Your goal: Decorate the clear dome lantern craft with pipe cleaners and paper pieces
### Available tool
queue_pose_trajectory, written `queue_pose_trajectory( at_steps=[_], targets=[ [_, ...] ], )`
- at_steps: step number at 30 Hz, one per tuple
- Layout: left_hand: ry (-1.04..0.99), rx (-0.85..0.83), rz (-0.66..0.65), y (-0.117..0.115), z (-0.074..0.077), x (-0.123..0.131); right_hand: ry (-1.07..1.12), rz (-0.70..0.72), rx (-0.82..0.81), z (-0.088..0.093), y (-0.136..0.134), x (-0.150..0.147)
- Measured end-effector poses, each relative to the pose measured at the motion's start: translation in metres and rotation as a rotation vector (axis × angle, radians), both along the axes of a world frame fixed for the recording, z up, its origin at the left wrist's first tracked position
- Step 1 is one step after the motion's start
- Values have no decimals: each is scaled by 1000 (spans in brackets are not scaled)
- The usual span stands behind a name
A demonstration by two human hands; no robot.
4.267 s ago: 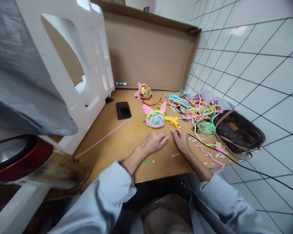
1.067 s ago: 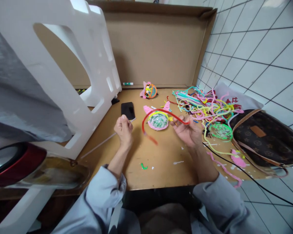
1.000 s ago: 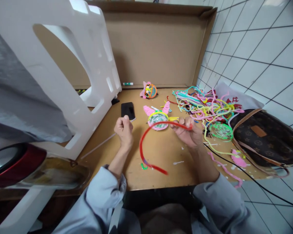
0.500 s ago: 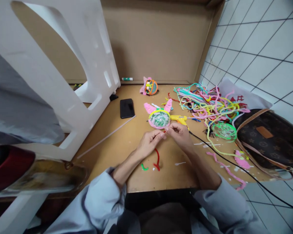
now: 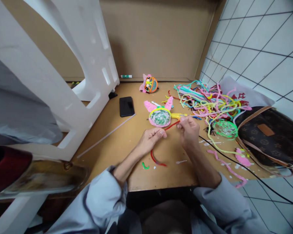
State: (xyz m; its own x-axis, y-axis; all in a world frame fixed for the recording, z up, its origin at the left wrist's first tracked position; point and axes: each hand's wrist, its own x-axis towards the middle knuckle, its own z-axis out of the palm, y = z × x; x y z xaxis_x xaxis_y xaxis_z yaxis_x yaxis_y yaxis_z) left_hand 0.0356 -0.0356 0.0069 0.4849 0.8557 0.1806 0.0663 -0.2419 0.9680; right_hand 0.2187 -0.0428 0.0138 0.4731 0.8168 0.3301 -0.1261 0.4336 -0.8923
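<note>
On the table (image 5: 117, 143), left hand (image 5: 150, 139) and right hand (image 5: 189, 131) pinch red pipe cleaner (image 5: 171, 125).

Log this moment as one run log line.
left hand: pinches red pipe cleaner mid-length | right hand: pinches its end | tail: curls on table | nearby: pink-green round craft, yellow glue gun

A brown wooden desk (image 5: 117, 143) lies before me in soft, even light. A tall sheet of brown cardboard (image 5: 161, 35) stands along its far edge. On my right is a wall of white square tiles with dark grout (image 5: 258, 42); on my left, a white moulded foam packing block with cut-outs (image 5: 70, 68).
</note>
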Motion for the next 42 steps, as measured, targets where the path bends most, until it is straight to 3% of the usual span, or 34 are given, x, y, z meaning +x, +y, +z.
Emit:
queue_pose_trajectory(
  at_steps=[3, 6, 9, 13, 18, 24, 32, 36, 42],
  targets=[
    [-33, -25, 73, 3, -2, -3, 137, -32, 33, 2, 9, 15],
    [-62, -37, 100, 6, -3, -4, 207, 45, 41, 5, 12, 24],
    [-118, -57, 130, 9, -3, -5, 329, 253, -5, 8, 9, 24],
    [-298, -93, 264, 14, 1, -9, 485, 538, -119, 12, 1, 16],
    [-551, -163, 360, 21, 15, -19, 399, 881, -203, 9, -7, -2],
    [-475, -221, 248, 17, 23, -21, 272, 1195, -337, 4, -17, -23],
    [-90, -339, 22, 23, 16, -38, 117, 1245, -397, -1, -14, -21],
    [-69, -355, -2, 23, 16, -38, 10, 1258, -412, -4, -13, -23],
    [-16, -308, -38, 20, 14, -29, -24, 1109, -453, -13, -10, -26]
  ],
)
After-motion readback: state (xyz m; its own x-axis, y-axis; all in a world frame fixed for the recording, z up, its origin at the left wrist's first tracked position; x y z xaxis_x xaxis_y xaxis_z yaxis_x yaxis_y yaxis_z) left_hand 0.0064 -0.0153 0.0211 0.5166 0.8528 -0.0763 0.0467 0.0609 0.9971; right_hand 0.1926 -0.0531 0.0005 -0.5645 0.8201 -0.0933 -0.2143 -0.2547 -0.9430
